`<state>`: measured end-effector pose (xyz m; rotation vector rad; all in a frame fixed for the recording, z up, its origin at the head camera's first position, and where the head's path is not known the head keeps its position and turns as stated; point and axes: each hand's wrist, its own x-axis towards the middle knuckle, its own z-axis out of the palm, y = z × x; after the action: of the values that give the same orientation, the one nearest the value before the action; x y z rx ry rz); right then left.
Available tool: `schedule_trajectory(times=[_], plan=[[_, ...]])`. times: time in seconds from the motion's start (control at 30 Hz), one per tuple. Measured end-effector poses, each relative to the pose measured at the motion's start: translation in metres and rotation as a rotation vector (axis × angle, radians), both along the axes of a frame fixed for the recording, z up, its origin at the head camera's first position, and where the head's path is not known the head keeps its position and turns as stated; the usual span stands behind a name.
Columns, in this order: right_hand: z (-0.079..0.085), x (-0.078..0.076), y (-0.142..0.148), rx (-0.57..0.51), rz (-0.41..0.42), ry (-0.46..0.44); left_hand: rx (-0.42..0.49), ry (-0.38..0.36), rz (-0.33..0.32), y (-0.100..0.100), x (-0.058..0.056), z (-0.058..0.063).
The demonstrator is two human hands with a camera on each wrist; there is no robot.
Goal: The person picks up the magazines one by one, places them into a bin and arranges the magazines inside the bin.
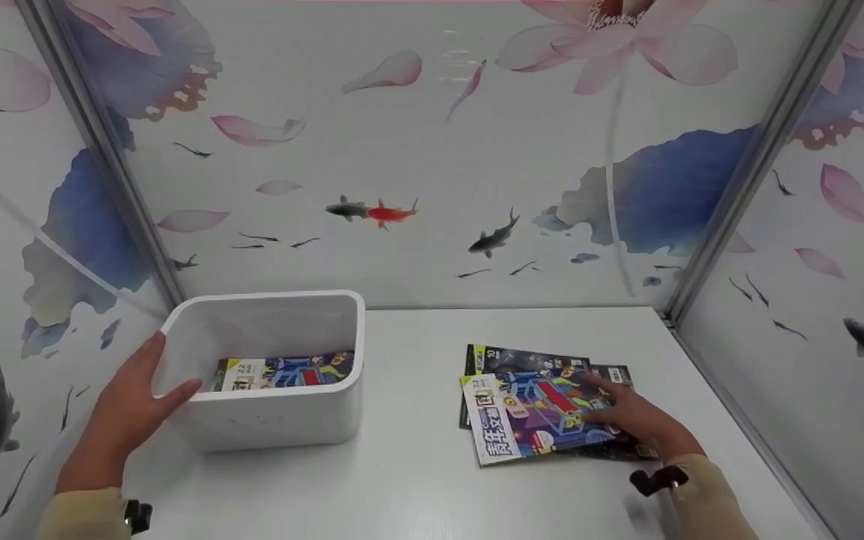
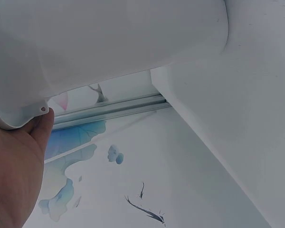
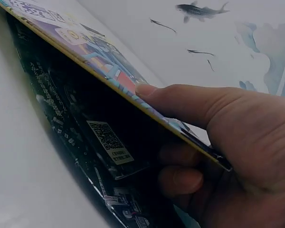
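Note:
My left hand [image 1: 124, 409] grips the left end of a white plastic bin [image 1: 274, 420], its thumb over the front rim. In the left wrist view, this hand [image 2: 14, 175] holds the rim beside a small holed tab. A colourful magazine [image 1: 308, 373] lies inside the bin. To the right, my right hand [image 1: 642, 416] pinches the right edge of another colourful magazine [image 1: 537, 412]. The right wrist view shows the thumb on its cover and curled fingers beneath, with the magazine [image 3: 109, 71] lifted at an angle above a dark magazine [image 3: 71, 109].
Dark magazines [image 1: 529, 358] lie partly hidden under the colourful one on the white table [image 1: 417, 487]. White panels printed with fish and lotus flowers enclose the table at the back [image 1: 402, 150] and both sides, joined by metal corner posts [image 1: 747, 165].

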<state>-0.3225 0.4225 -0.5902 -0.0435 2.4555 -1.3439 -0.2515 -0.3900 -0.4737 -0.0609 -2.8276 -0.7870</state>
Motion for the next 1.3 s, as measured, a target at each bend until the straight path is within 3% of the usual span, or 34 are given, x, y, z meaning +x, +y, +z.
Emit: schedule_trajectory(times=[0.17,0.37,0.6,0.93,1.3], plan=[[-0.003,0.001,0.003,-0.097,0.032,-0.006,0.012,0.007,-0.007,-0.001,0.000,0.000],[-0.012,0.002,0.007,-0.273,0.005,-0.066,0.009,0.012,-0.003,0.001,-0.001,-0.001],[-0.016,0.006,0.007,-0.404,-0.046,-0.123,0.012,0.008,-0.006,0.000,-0.001,-0.001],[-0.015,0.008,0.003,-0.422,-0.061,-0.082,0.010,-0.004,-0.002,0.001,0.000,0.000],[-0.009,0.013,-0.003,-0.447,-0.162,-0.025,0.013,-0.005,0.003,0.002,0.002,0.002]])
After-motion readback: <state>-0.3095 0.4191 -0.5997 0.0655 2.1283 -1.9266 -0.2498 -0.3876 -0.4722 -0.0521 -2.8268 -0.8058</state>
